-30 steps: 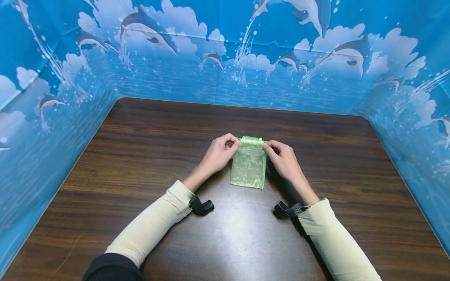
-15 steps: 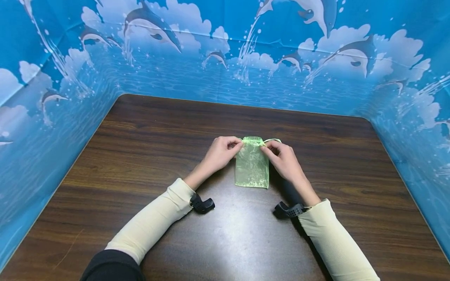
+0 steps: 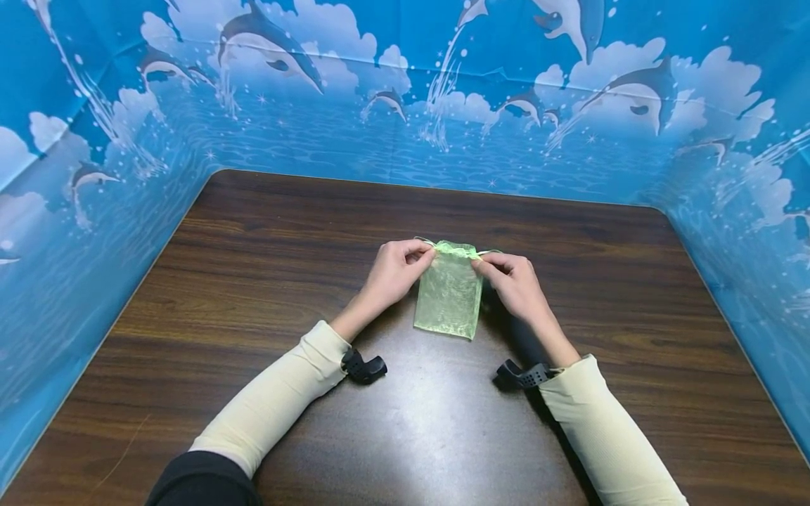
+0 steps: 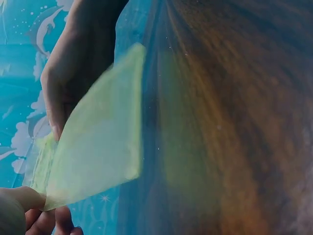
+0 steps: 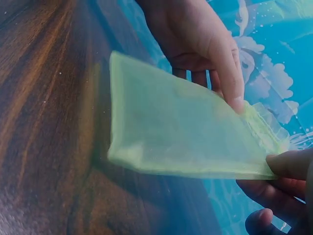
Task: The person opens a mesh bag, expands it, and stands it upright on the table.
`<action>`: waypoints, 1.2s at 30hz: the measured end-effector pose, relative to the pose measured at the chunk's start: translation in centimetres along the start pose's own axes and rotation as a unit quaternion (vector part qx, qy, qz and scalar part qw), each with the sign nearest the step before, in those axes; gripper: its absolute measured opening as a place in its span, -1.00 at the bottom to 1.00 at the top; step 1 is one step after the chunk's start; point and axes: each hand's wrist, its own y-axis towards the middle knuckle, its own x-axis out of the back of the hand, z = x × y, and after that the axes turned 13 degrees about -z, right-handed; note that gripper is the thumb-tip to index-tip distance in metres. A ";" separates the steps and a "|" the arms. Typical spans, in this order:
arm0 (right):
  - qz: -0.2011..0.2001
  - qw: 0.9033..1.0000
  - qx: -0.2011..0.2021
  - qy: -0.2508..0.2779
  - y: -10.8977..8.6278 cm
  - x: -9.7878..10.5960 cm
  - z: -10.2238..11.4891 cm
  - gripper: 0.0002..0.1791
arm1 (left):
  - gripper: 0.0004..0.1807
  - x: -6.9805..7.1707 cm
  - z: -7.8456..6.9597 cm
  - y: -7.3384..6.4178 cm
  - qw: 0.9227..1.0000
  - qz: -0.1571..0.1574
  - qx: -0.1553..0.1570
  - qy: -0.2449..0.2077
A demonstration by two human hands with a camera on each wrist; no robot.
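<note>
A light green sheer drawstring pouch [image 3: 448, 295] hangs between my two hands above the table, its gathered mouth at the far end. My left hand [image 3: 394, 273] pinches the pouch's upper left corner between thumb and fingers. At the upper right corner, my right hand [image 3: 514, 282] pinches the gathered edge the same way. Thin green drawstring ends stick out past the fingers on both sides. In the right wrist view the pouch [image 5: 171, 122] looks flat, held up off the wood, with its cord [image 5: 299, 142] by the right thumb.
The dark wooden table [image 3: 266, 246] spreads around the hands. Blue dolphin-printed cloth [image 3: 405, 126] walls off its back and both sides. Black camera mounts, left [image 3: 363, 367] and right [image 3: 520, 375], sit at the wrists.
The pouch shifts slightly right and then back left, with its mouth looking looser and more ruffled now. The drawstring ends by the fingers change position. Both hands keep their pinch.
</note>
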 end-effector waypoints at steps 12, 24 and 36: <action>0.008 0.995 -0.030 0.098 0.1 0.0 -0.1 -0.69 | -0.80 0.0 -0.1 -0.1 0.999 -0.019 0.011 -0.027; 0.023 0.998 -0.003 0.055 0.2 -0.6 -0.4 -0.71 | -0.75 -0.2 0.5 0.1 0.997 0.062 0.033 -0.032; 0.006 0.999 0.012 0.037 0.0 -0.7 -0.3 -0.72 | -0.67 0.0 0.6 0.0 0.993 0.107 0.045 -0.036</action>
